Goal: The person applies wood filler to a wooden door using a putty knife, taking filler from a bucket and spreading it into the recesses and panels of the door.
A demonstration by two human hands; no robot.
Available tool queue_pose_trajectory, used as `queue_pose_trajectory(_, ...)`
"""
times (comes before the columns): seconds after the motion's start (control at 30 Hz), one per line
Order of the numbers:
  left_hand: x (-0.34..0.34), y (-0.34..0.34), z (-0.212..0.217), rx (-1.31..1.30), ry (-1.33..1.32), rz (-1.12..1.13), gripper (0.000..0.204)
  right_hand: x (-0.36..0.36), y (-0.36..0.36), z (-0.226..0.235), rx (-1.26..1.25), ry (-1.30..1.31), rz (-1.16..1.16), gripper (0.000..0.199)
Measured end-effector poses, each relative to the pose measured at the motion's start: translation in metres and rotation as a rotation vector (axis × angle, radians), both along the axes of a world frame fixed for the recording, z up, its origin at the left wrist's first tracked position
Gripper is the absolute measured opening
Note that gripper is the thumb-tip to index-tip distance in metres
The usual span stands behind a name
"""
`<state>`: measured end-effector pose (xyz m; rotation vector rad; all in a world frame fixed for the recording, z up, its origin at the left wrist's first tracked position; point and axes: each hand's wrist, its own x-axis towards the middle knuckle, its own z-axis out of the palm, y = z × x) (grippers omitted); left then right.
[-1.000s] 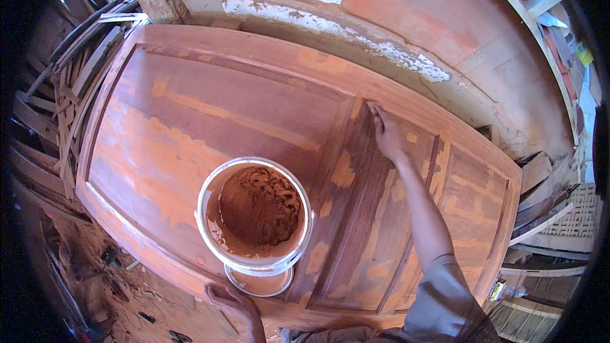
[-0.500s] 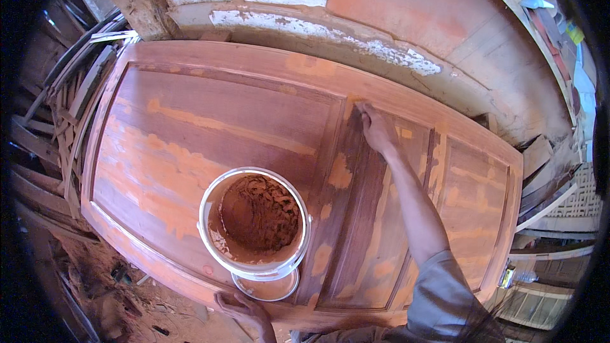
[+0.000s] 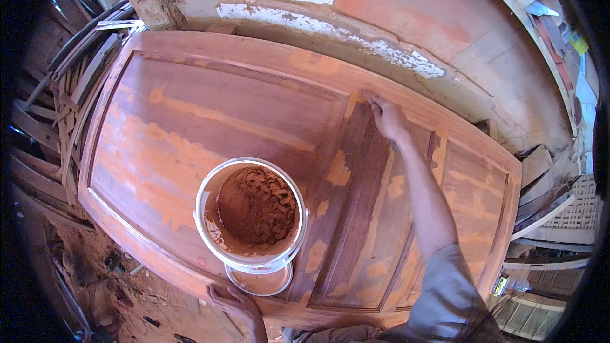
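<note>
A large reddish-brown wooden panelled door [image 3: 216, 95] lies flat before me, with paler orange filler smeared in patches over its panels and frame. Toward the far side, my right hand [image 3: 389, 118] is closed, its fingertips at the corner of a middle panel. Whatever it may hold is too small to make out. My left hand [image 3: 236, 305] rests on the near edge of the door with its fingers stretched out. Between the hands stands a white bucket [image 3: 202, 216] part-filled with crumbly brown filler paste [image 3: 260, 206]. A round lid [image 3: 262, 282] lies beside and partly beneath the bucket.
Wood offcuts [image 3: 82, 95] are piled at the left. Behind the door rises a dusty wall [image 3: 400, 13] with peeling white paint. Boards [image 3: 540, 197] and a woven chair-like panel [image 3: 572, 206] stand at the right. Debris covers the dirt floor [image 3: 140, 298] at the lower left.
My right hand has shifted slightly to the right along the far end of the middle panel. The left hand stays on the near edge. The whole view has moved a little.
</note>
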<state>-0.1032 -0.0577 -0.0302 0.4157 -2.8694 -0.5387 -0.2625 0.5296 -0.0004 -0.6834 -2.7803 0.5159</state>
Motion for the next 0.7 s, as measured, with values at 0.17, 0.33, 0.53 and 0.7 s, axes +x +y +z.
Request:
queue_pose_trajectory(0.17, -0.002, 0.007, -0.004, 0.049, 0.048, -0.025, 0.055, -0.051, 0.019, 0.018, -0.190, -0.487, -0.117, 0.037)
queue_pose_trajectory(0.33, 0.000, -0.003, -0.013, 0.021, 0.061, -0.037, 0.054, -0.043, 0.001, 0.026, -0.201, -0.659, -0.055, 0.041)
queue_pose_trajectory(0.53, 0.000, -0.001, -0.003, 0.013, 0.025, -0.033, 0.053, -0.021, -0.022, 0.052, -0.240, -0.745, 0.092, 0.041)
queue_pose_trajectory(0.7, -0.005, 0.006, 0.002, 0.061, 0.044, -0.015, 0.049, -0.005, -0.006, 0.008, -0.055, -0.142, -0.064, 0.034)
